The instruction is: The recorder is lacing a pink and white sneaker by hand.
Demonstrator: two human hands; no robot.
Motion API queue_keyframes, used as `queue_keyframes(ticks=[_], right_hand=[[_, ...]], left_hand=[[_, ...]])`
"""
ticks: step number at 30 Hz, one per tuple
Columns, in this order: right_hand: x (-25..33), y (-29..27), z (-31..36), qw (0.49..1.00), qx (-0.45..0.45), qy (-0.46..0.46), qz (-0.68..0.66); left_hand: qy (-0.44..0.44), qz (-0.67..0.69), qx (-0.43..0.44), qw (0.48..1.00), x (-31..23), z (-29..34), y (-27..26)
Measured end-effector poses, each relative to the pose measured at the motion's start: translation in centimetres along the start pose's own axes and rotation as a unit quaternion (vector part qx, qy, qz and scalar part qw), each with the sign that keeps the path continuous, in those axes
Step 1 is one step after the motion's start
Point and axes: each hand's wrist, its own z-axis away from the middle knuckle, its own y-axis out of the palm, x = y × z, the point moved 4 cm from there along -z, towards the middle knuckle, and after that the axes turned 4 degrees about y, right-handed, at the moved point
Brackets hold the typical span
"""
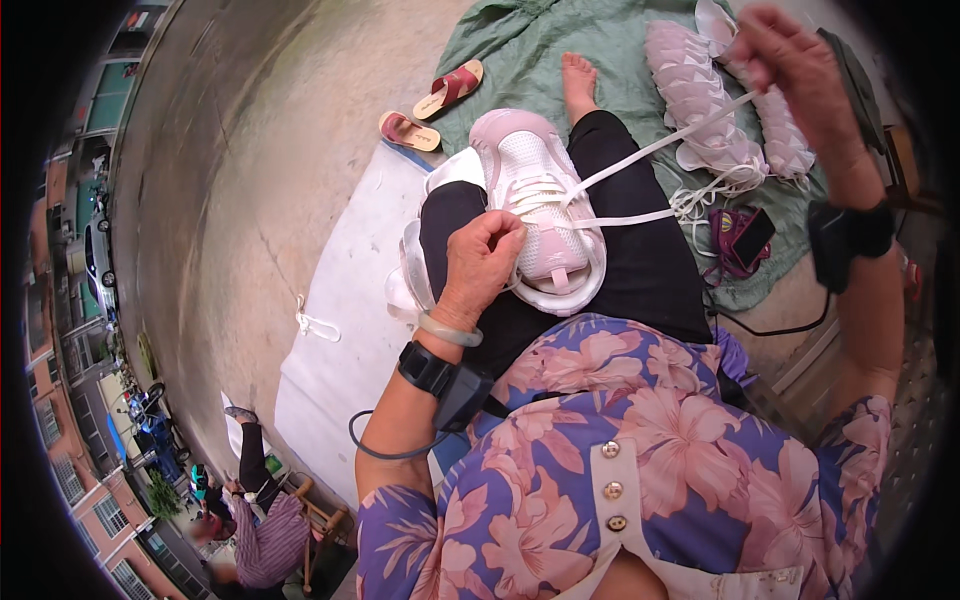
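A pale pink and white sneaker rests across my lap, its heel toward me. White lace runs in rows over its tongue. My left hand is closed in a pinch at the left edge of the lacing; what lies between its fingertips is hidden. Raised at the upper right, my right hand grips a white shoelace, drawn straight from the sneaker. A second length of lace stretches from the shoe toward a tangled lace bundle on the right.
Stacked pink shoe uppers lie on a green cloth at the far right. A phone sits on a purple pouch. Red sandals stand far left, beyond a white sheet. Another person sits at lower left.
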Motion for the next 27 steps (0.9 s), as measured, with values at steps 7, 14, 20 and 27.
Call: queue_keyframes(ticks=[7, 14, 20, 27], right_hand=[[-7.4, 10.3, 5.2, 0.880, -0.018, -0.225, 0.418], [-9.9, 11.6, 5.9, 0.817, -0.003, -0.232, 0.528], [-8.2, 9.1, 2.7, 0.764, -0.071, -0.322, 0.555], [-12.7, 8.9, 3.5, 0.787, -0.052, -0.266, 0.554]], left_hand=[[0.076, -0.026, 0.083, 0.993, -0.2, -1.9, 2.1], [0.063, 0.014, 0.075, 0.995, 0.2, -1.7, 2.0], [0.058, 0.008, 0.069, 0.996, 0.2, -1.6, 2.2], [0.075, -0.014, 0.065, 0.995, -0.4, -1.8, 2.4]])
